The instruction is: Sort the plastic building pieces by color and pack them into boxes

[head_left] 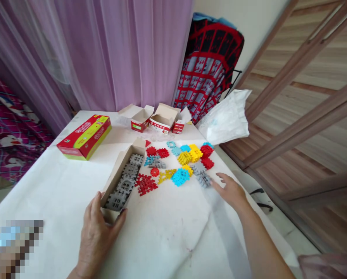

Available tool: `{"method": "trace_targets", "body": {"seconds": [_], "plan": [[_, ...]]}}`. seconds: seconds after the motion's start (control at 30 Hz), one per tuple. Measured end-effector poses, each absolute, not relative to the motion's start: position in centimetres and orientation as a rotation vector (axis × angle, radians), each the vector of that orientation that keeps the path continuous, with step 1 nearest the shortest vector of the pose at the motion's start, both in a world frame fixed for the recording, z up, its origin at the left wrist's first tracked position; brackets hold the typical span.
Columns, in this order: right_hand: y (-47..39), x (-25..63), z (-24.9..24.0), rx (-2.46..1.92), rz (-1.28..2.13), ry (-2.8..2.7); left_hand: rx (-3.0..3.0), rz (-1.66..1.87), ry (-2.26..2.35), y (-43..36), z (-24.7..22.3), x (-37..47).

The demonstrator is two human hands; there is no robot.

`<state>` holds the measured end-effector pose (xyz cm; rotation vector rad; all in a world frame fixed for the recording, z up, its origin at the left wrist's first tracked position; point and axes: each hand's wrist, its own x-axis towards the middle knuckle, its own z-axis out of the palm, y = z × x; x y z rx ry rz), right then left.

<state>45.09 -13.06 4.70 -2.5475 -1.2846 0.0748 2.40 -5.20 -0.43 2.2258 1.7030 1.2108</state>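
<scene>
My left hand (99, 224) grips the near end of a long open cardboard box (116, 169), thumb on one side and fingers on the other. Grey toothed building pieces (123, 185), some with window shapes, lie inside it. At the right, my right hand (230, 190) has its fingers apart, with fingertips beside a stack of grey pieces (204, 179); whether they touch it I cannot tell. Around that stack lie blue pieces (180, 177), yellow pieces (195, 153) and red pieces (207, 162). Flat red pieces (145, 184) rest right of the box.
A red and yellow-green carton (84, 135) lies at the left. Small open boxes (161, 123) stand along the table's back edge. A white plastic bag (225, 118) sits at the back right, near the wooden wardrobe (304, 77). Purple curtains (138, 54) hang behind the table.
</scene>
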Motion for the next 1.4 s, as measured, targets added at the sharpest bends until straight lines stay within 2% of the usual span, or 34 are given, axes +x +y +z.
{"method": "trace_targets", "body": {"seconds": [0.2,0.4,0.93,1.17,1.4], "plan": [[-11.7,42.1,3.8,-2.658,0.141,-1.314,2.150,1.103,1.769,-5.4,-0.1,2.4],[-11.2,41.4,3.0,-2.703,0.064,-1.310,2.127,1.101,1.780,-5.3,0.0,2.5],[-12.9,43.3,2.1,-2.512,0.185,-1.225,2.106,1.145,1.755,-5.4,0.1,2.7],[-10.7,41.0,6.1,-2.199,0.208,-1.333,2.202,1.204,1.711,-5.2,-0.5,2.5],[-1.6,31.4,11.4,-1.854,0.309,-1.722,2.342,1.317,1.616,-5.2,-0.9,2.4]]}}
